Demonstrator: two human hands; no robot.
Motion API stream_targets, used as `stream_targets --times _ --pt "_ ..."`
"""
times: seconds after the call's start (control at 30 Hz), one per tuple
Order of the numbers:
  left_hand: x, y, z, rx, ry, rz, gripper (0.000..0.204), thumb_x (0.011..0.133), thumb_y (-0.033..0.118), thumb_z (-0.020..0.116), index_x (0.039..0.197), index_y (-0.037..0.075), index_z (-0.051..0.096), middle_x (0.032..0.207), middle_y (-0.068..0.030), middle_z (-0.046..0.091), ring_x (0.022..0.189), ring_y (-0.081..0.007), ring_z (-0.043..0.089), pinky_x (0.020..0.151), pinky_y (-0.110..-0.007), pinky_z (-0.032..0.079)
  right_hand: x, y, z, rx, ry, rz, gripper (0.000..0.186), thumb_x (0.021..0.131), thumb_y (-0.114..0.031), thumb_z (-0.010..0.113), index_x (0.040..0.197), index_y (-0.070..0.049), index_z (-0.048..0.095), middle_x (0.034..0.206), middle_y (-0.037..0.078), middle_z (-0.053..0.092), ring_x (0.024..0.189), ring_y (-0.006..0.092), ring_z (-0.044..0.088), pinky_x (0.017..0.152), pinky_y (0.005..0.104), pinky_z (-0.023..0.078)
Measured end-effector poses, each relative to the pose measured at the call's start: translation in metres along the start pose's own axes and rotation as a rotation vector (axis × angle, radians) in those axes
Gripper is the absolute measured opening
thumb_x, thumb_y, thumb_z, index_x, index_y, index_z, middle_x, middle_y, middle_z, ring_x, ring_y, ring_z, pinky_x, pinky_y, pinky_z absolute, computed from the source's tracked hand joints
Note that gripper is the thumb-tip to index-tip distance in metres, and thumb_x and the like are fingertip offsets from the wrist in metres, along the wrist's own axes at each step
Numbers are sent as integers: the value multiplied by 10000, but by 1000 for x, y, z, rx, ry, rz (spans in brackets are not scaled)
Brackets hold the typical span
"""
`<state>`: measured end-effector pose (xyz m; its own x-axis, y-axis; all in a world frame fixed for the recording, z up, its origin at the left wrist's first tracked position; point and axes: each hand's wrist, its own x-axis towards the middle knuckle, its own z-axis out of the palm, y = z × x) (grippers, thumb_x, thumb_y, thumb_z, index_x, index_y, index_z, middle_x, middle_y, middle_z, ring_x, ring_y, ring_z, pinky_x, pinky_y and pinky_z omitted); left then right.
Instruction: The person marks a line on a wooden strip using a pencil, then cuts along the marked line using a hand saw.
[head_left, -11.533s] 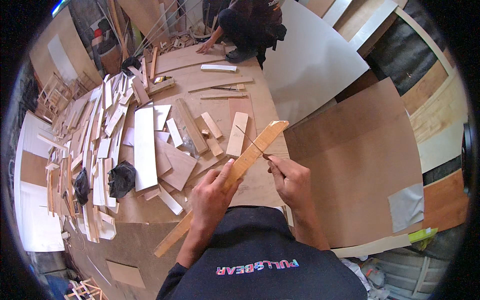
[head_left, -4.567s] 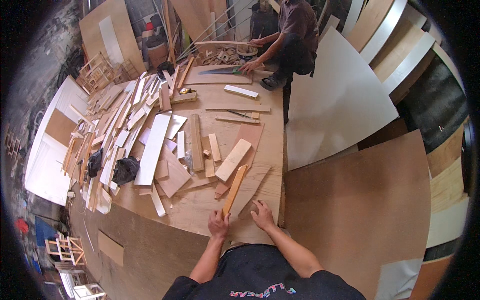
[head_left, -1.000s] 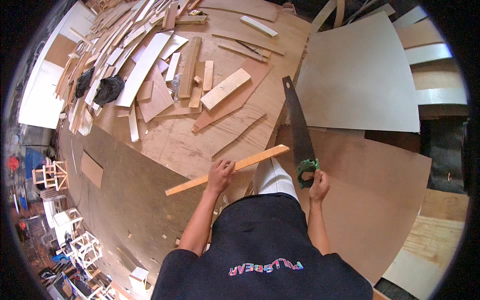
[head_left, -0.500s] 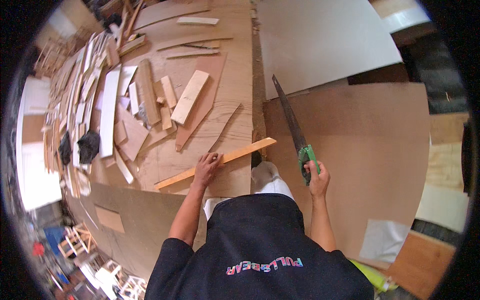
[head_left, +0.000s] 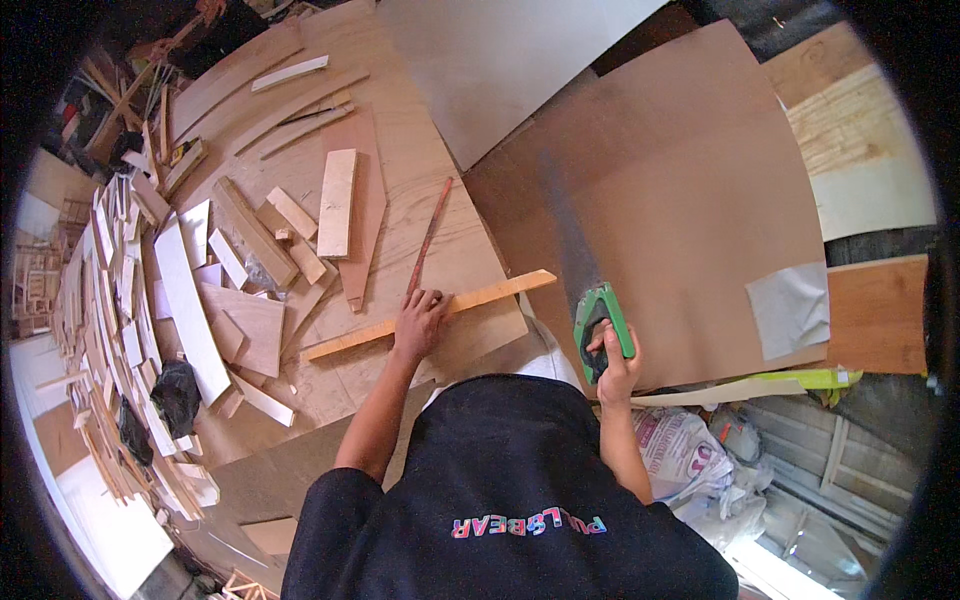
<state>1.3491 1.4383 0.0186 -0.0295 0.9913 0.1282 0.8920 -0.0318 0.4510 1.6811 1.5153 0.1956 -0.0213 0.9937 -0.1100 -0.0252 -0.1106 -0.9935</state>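
Observation:
A narrow strip of wood point(head_left: 490, 296) lies across the near edge of the workbench point(head_left: 400, 140), its right end sticking out past the edge. My left hand point(head_left: 420, 322) grips the strip near its middle, fingers curled over it and pressing it to the bench. A thin reddish stick point(head_left: 431, 232) lies just beyond those fingers. Off the bench to the right, my right hand point(head_left: 614, 362) is closed round the green handle of a handsaw point(head_left: 585, 255). Its blade points away from me, blurred by motion, and stands apart from the strip.
Wood offcuts point(head_left: 230, 255) and a pale block point(head_left: 337, 205) cover the bench's left and middle. A black plastic bag point(head_left: 176, 398) sits among them. On the right are a large brown board point(head_left: 690, 190) and a white sheet point(head_left: 460, 60). Sacks point(head_left: 680, 450) lie at lower right.
My view has turned, so the bench and boards appear rotated. The saw's handle has shifted slightly left and tilted, its blade now blurred. My left hand stays on the strip.

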Motion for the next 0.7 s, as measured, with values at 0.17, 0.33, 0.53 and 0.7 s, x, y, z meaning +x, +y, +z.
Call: stream_targets --times 0.17,0.33,0.53,0.7 --pt "30 21 -6 -13 126 -35 563 875 425 767 1344 135 656 1230 -65 615 1180 -270 565 1021 -447 442 -16 -10 0 -64 62 85 248 1050 -269 663 960 -40 639 693 -3 575 571 69 526 513 249 415" --pt "70 43 21 -36 -11 141 558 894 411 742 1356 117 636 1250 -66 620 1179 -267 577 1018 -439 455 -2 -27 8 -167 17 148 268 1051 -276 672 899 -81 570 679 -35 478 534 41 450 475 223 386" --pt "85 53 62 -94 -41 153 457 931 362 695 1324 132 661 1213 -61 645 1166 -255 595 1003 -430 462 22 -4 10 -332 -76 156 281 1025 -301 710 905 -82 581 628 -46 493 496 42 452 452 229 367" --pt "92 69 47 -54 -54 -168 447 1007 381 602 1367 118 639 1264 -80 645 1163 -287 587 1018 -469 435 36 -6 11 -472 -154 194 325 1003 -340 716 867 -60 623 660 4 550 599 104 516 566 312 431"
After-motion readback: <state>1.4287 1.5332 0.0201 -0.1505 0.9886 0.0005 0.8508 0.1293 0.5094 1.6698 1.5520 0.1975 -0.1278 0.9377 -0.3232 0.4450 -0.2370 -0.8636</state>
